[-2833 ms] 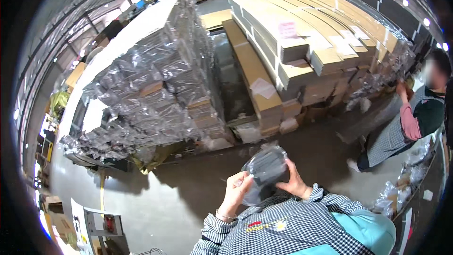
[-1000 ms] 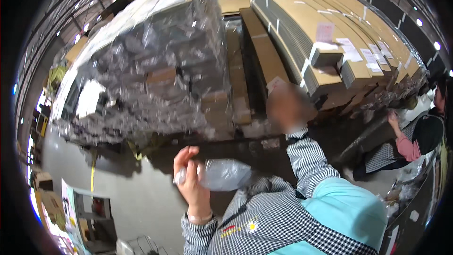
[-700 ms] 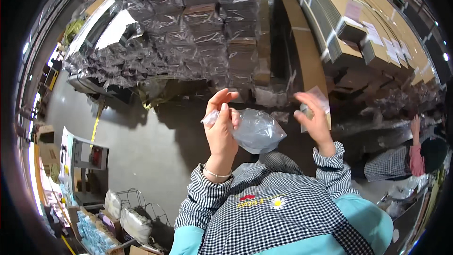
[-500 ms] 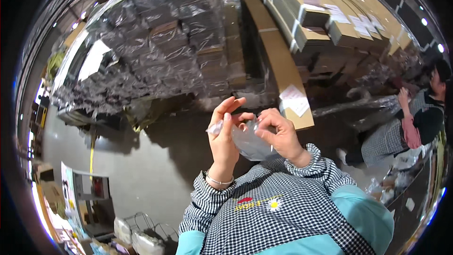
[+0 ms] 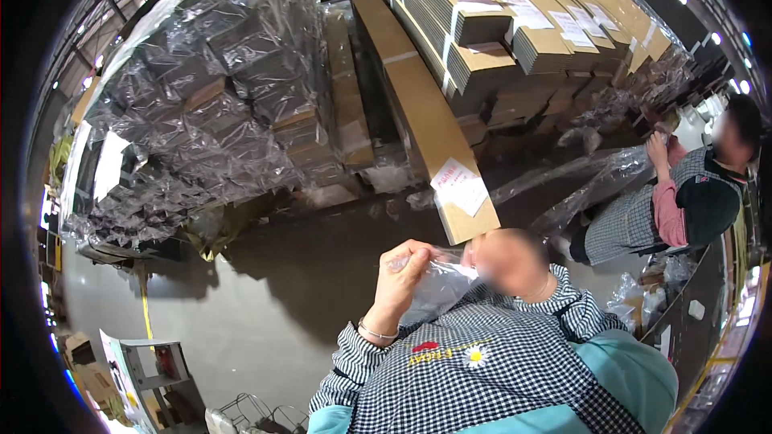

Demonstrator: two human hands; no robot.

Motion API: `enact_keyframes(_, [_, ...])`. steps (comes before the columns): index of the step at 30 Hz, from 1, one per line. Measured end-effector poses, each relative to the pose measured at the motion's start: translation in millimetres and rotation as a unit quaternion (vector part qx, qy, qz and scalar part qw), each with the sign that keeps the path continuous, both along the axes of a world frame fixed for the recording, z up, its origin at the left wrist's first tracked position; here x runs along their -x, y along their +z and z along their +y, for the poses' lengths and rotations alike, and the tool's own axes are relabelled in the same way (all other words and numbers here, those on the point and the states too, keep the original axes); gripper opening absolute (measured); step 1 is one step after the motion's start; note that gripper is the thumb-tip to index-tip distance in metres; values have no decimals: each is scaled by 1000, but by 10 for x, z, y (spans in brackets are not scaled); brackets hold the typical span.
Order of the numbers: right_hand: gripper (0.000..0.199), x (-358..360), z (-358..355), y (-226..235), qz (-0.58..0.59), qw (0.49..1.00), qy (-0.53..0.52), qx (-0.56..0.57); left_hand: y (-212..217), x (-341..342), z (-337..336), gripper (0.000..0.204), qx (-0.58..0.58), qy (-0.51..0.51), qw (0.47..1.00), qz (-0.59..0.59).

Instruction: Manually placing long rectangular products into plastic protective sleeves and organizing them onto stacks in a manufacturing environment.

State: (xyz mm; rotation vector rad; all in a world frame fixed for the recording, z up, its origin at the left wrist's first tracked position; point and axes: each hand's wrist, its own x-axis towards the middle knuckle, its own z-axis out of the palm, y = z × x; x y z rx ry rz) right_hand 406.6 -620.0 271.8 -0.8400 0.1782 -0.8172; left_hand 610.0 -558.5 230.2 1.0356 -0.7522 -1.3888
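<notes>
At six o'clock, in came the left hand (image 5: 400,280), thumb and fingers pinched on the clear bag (image 5: 441,288), which hung at five o'clock; over at four, blur masked the right hand (image 5: 511,265), its fingers impossible to read. The danger, one felt: film that thin could split under a hard tug, or slide from so slight a pinch. Textures next: at ten, a blocky stack (image 5: 233,88) in glossy, crinkled wrap; at one, a long, flat carton (image 5: 422,104); nearer two, ridged cardboard (image 5: 535,52) layers.
</notes>
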Motion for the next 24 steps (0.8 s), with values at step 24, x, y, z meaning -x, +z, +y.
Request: enact_keyframes(24, [4, 564, -1251, -1341, 483, 749, -283, 355, -1059, -168, -1135, 16, 51, -250, 927, -273])
